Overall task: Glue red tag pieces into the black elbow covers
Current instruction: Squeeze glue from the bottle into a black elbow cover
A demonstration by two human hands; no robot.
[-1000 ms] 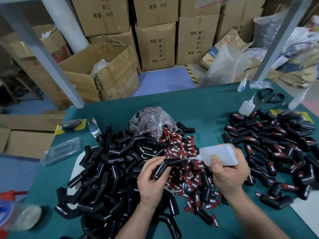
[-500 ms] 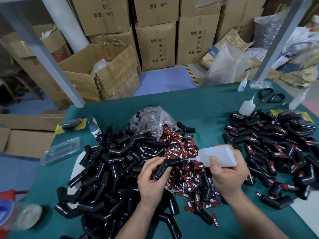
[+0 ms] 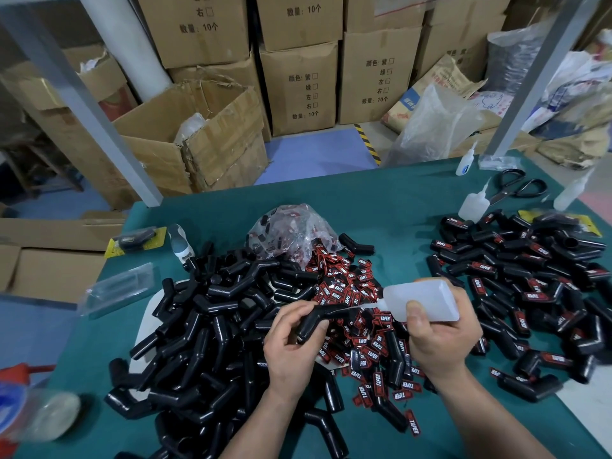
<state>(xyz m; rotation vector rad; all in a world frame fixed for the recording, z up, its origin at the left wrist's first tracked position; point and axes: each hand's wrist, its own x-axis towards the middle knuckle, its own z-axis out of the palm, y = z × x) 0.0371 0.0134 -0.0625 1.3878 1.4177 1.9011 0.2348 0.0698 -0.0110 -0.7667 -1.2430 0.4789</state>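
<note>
My left hand [image 3: 291, 346] grips one black elbow cover [image 3: 323, 318] above the table's middle. My right hand [image 3: 440, 339] holds a translucent white glue bottle [image 3: 420, 301] laid sideways, its thin nozzle touching the upper arm of that cover. Under both hands lies a heap of red tags [image 3: 361, 326] printed TAPER. A large pile of bare black elbow covers [image 3: 205, 336] fills the left side. On the right sits a pile of covers with red tags on them [image 3: 530, 286].
A clear bag of tags [image 3: 291, 231] lies behind the red heap on the green table [image 3: 381, 200]. Spare glue bottles [image 3: 475, 207] and black scissors [image 3: 516, 187] sit at the far right. A utility knife [image 3: 180, 243] and clear packet [image 3: 116, 289] lie left. Cardboard boxes stand beyond.
The glue bottle's nozzle has slid a little left along the held cover. Both hands stay in nearly the same place.
</note>
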